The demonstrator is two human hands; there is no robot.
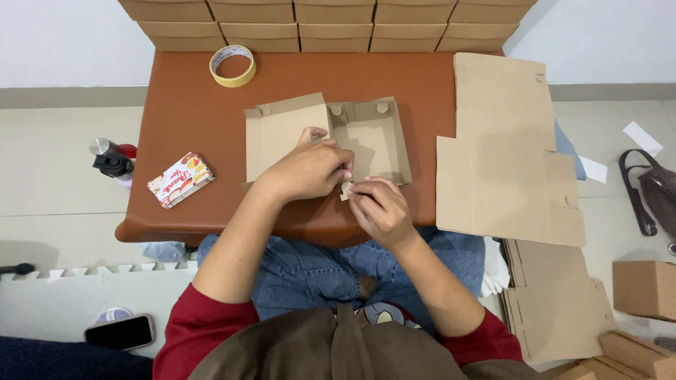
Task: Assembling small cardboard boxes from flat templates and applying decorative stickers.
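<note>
A half-folded brown cardboard box (370,137) lies on a reddish-brown low table (190,105), its lid flap (278,130) spread to the left. My left hand (306,169) presses on the box's near edge, fingers curled over the front wall. My right hand (380,207) pinches a small cardboard tab at the box's near side, just right of the left hand. Both hands touch the cardboard close together at the table's front edge.
A stack of flat unfolded box blanks (503,148) lies on the table's right end, more blanks (556,302) on the floor. Finished boxes (331,24) line the back. A tape roll (232,65), a snack packet (181,180), bottles (113,160), a phone (121,332) and a bag (655,190) sit around.
</note>
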